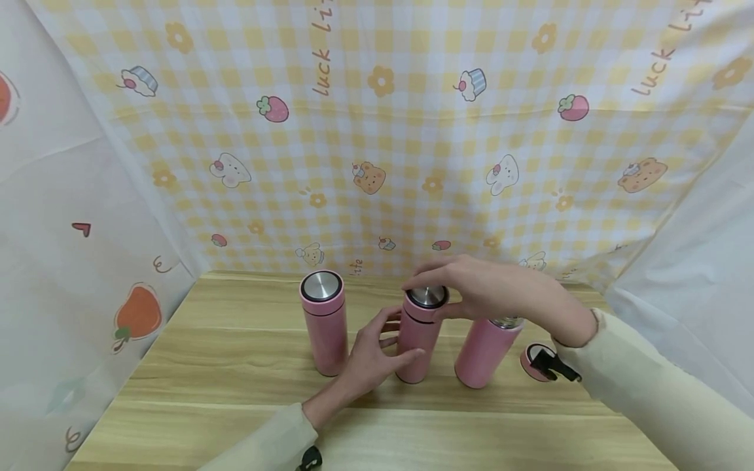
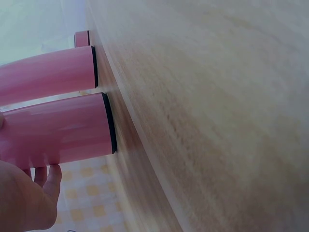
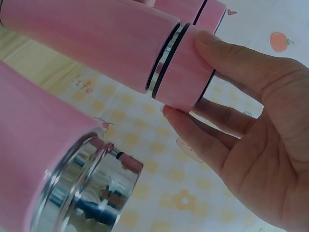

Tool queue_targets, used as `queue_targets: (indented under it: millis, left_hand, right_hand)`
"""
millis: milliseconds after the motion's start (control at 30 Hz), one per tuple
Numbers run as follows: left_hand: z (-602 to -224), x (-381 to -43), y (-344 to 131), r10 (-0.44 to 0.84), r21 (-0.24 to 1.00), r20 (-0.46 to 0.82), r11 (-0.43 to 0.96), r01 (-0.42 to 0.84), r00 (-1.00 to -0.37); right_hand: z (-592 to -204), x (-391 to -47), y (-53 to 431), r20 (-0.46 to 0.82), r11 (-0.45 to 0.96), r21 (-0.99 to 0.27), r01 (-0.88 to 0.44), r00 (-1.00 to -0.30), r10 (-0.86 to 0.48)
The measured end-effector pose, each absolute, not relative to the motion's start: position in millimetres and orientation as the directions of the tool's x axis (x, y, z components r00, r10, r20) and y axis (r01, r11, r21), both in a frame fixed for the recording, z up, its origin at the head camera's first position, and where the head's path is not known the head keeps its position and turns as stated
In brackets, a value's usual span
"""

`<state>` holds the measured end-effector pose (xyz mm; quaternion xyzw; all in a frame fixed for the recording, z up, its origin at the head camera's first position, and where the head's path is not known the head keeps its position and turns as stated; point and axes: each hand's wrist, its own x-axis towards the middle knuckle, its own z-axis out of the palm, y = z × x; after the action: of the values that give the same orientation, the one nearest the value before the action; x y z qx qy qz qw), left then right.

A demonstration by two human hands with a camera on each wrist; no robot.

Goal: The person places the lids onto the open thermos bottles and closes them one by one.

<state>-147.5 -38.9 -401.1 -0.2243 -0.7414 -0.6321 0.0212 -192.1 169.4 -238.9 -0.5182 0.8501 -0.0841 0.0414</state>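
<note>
Three pink thermos flasks stand in a row on the wooden table. My left hand [image 1: 370, 356] holds the body of the middle thermos [image 1: 415, 345], thumb in front and fingers round its far side. At its top, my right hand [image 1: 485, 286] pinches the pink lid [image 3: 185, 67] between thumb and fingertips. A strip of silver neck shows between this lid and the body in the right wrist view. The right thermos [image 1: 485, 354] has no lid on, and its shiny steel neck [image 3: 94, 188] is exposed. The left thermos [image 1: 326, 333] wears its lid with a silver top.
A loose pink lid [image 1: 532, 364] lies on the table [image 1: 206, 373] right of the lidless thermos, partly hidden by a black strap [image 1: 554, 365] on the right wrist. Behind the table hangs a yellow checked cloth [image 1: 377, 131], with white cloth at both sides.
</note>
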Motion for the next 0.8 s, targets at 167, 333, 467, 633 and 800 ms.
queue_targets:
  millis: [167,333,467,633,800]
  left_hand:
    - [-401,-147,-39,0.308,0.93,0.308,0.102,0.353,-0.9]
    - [-413,-155,-38,0.308,0.932,0.289,0.126,0.34,-0.906]
    - [-434,-166,-38,0.307,0.934,0.285,0.122,0.335,-0.908]
    - [-437,-167,-39,0.309,0.931,0.304,0.105,0.35,-0.901]
    - [-437,-167,-39,0.308,0.924,0.315,0.115,0.364,-0.898]
  right_hand:
    - [-239,-190,166,0.021,0.496,-0.148,-0.855,-0.504,-0.863]
    - [-238,-188,163,0.025,0.544,-0.116,-0.831,-0.55,-0.835]
    - [-238,-187,159,0.03,0.568,-0.106,-0.816,-0.573,-0.819]
    - [-240,-185,156,0.051,0.583,-0.055,-0.811,-0.585,-0.809]
    - [-242,-185,153,0.077,0.592,-0.013,-0.806,-0.591,-0.803]
